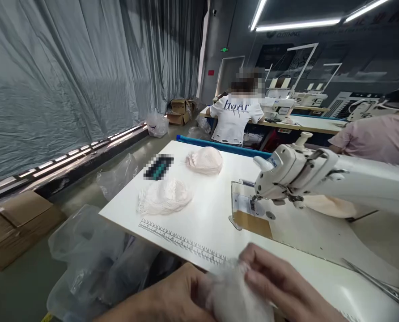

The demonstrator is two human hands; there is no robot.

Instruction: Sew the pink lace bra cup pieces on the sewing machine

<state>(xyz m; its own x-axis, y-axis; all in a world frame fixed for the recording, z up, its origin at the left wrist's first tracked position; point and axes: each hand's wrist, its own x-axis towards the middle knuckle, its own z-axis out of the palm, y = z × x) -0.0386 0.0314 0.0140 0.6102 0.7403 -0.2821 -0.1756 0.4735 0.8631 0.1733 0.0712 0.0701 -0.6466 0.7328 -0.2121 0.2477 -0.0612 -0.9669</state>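
Both my hands meet at the bottom edge of the view over the near edge of the white sewing table (206,210). My left hand (176,293) and my right hand (280,284) are closed around a small piece of white sheer fabric (231,293), pinched between them. Two piles of pale pink lace pieces lie farther out on the table, one (164,197) near the left edge and one (204,160) toward the back. A white sewing machine (307,174) stands to the right, its needle over a clear plate (244,208).
A printed ruler (182,241) runs along the table's front edge. Clear plastic bags (92,259) and a cardboard box (14,226) lie on the floor at left. A person in a white shirt (236,118) sits with their back to me; another in pink (375,138) at right.
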